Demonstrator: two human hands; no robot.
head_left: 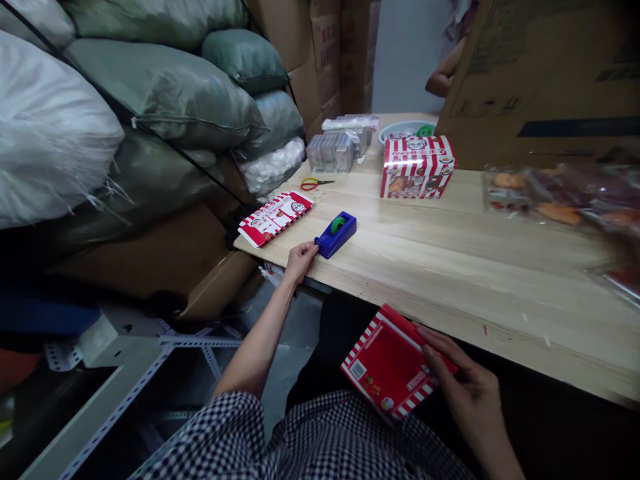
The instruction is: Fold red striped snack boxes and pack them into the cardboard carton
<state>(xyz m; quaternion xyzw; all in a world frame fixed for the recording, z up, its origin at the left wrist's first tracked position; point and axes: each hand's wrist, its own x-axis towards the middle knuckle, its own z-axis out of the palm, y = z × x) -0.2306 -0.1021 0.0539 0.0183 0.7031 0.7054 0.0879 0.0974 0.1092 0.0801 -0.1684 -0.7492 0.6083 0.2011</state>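
Observation:
My left hand (pixel 301 260) reaches to the near end of a blue tape dispenser (pixel 330 244) with a green roll in it. Its fingers are pinched together at the cutting end; any piece of tape between them is too small to make out. Over my lap, my right hand (pixel 463 380) grips a red box (pixel 393 363) with striped white edges by its right side. On the table by the dispenser lies a flat red-and-white carton (pixel 277 217). Farther back stands a striped, printed box (pixel 419 167).
Yellow-handled scissors (pixel 311 184) lie behind the flat carton. Clear plastic cases (pixel 331 152) and a bowl (pixel 395 127) stand at the back. Bagged items (pixel 555 193) lie at right before a large cardboard box (pixel 530 87). Stuffed sacks (pixel 165 87) fill the left. Another person's arm (pixel 445 72) shows behind.

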